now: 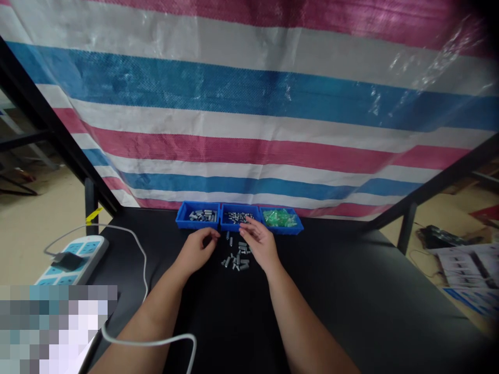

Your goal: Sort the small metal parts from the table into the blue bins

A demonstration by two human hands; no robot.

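My left hand point(198, 251) is on the left, before the left blue bin, its fingers curled and the thumb close to the index finger. Whatever it may pinch is too small to make out. My right hand point(262, 243) reaches to the front edge of the middle blue bin point(230, 227), fingers apart, nothing visible in them. That bin contains small metal screws point(238, 217). Between and below the hands, several grey metal cylinders point(244, 265) and small screws lie loose on the black table point(230, 317). One small cylinder point(231, 241) stands near the left fingertips.
The left blue bin point(187, 225) holds grey metal cylinders; the right one point(296, 229) holds green plastic-wrapped pieces. A striped tarp point(249, 122) hangs behind. At left are a power strip point(90, 259), a white cable point(142, 259) and a pixelated patch.
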